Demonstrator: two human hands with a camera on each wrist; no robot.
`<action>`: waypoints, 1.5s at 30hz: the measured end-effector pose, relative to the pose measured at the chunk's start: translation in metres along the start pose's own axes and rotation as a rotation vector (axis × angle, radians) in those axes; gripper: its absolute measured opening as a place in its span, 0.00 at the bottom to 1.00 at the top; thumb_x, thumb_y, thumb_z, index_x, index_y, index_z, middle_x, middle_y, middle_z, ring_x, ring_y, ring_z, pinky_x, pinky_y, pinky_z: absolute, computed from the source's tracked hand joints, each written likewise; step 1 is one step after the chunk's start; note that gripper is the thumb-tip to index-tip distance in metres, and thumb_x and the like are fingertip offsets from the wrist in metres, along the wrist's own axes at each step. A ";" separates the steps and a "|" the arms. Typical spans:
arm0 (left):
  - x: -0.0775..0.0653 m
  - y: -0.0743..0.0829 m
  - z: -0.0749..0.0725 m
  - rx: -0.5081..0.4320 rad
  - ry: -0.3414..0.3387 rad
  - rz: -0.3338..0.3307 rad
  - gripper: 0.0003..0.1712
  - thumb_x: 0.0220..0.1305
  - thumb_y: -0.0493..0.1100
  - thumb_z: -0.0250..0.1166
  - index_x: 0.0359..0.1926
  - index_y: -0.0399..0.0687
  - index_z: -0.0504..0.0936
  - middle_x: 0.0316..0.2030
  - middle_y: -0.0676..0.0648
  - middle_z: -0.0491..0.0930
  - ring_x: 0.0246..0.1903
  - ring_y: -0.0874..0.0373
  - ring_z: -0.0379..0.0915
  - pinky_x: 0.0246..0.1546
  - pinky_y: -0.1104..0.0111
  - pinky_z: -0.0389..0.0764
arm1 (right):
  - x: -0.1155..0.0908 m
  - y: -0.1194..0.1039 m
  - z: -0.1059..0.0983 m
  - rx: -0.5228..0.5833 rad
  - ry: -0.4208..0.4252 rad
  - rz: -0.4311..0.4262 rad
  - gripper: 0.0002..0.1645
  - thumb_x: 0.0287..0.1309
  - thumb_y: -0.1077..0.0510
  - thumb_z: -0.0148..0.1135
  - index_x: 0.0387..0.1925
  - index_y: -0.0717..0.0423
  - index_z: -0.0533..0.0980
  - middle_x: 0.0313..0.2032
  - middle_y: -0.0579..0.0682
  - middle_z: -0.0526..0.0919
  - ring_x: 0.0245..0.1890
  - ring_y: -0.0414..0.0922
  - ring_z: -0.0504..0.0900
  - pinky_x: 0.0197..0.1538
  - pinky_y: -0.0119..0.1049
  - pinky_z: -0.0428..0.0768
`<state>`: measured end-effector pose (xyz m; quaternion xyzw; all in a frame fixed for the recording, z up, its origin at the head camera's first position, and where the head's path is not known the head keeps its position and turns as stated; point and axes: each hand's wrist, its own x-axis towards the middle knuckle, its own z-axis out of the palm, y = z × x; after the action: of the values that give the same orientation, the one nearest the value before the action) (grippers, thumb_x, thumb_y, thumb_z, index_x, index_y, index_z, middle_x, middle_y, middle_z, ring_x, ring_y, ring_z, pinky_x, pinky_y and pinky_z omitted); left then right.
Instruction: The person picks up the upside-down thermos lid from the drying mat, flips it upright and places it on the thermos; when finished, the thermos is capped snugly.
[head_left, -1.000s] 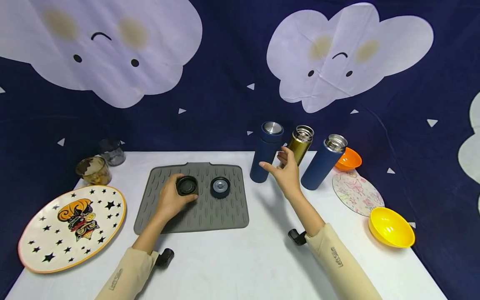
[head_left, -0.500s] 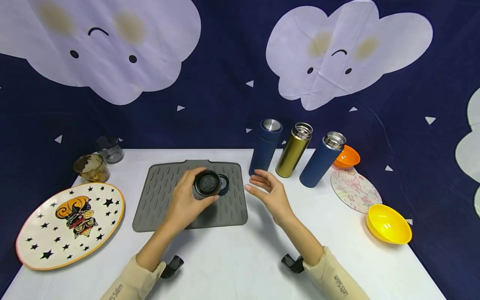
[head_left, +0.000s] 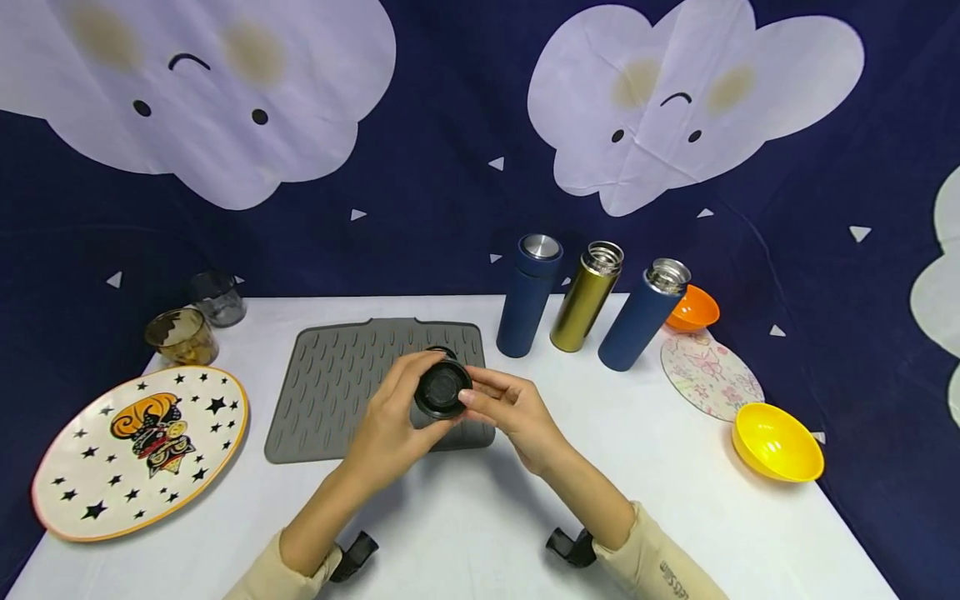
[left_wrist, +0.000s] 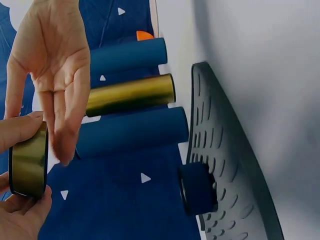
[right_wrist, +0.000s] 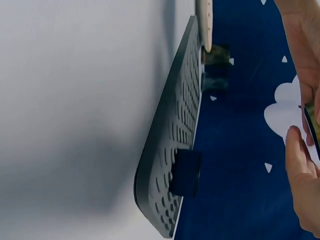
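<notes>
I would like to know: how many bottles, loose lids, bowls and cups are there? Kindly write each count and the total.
Bottles: 3 (lidded blue bottle, gold bottle, open blue bottle)
Loose lids: 2 (gold lid, blue lid)
Bowls: 2 (yellow bowl, orange bowl)
Cups: 2 (brown cup, grey cup)
Total: 9

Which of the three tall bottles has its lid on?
The leftmost blue bottle in the head view: a flat silver top closes it, while the gold bottle and the rightmost blue bottle stand open.
</notes>
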<state>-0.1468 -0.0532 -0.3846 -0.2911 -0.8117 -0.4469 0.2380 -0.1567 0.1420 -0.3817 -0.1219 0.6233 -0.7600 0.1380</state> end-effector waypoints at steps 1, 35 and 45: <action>-0.001 0.001 0.001 -0.004 -0.004 0.005 0.44 0.45 0.35 0.81 0.64 0.39 0.70 0.59 0.42 0.73 0.58 0.49 0.75 0.59 0.59 0.77 | -0.001 0.001 0.001 0.018 -0.012 -0.003 0.31 0.63 0.62 0.63 0.64 0.72 0.69 0.55 0.59 0.82 0.49 0.42 0.85 0.52 0.37 0.83; -0.003 -0.024 -0.017 -0.798 -0.404 -0.633 0.34 0.66 0.42 0.66 0.70 0.39 0.66 0.66 0.36 0.70 0.64 0.46 0.71 0.60 0.64 0.76 | -0.012 0.020 -0.004 -0.825 0.037 -0.850 0.30 0.48 0.72 0.72 0.56 0.64 0.78 0.53 0.61 0.84 0.55 0.53 0.83 0.58 0.38 0.80; -0.008 -0.016 -0.010 -0.683 -0.410 -0.460 0.46 0.50 0.38 0.79 0.69 0.43 0.67 0.65 0.40 0.71 0.61 0.46 0.73 0.57 0.69 0.78 | -0.009 0.021 -0.006 -1.137 -0.070 -1.264 0.16 0.67 0.66 0.59 0.54 0.67 0.78 0.54 0.63 0.83 0.55 0.58 0.82 0.60 0.40 0.79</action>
<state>-0.1508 -0.0703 -0.3942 -0.2474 -0.6919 -0.6632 -0.1422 -0.1487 0.1468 -0.4037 -0.5214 0.7205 -0.2612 -0.3753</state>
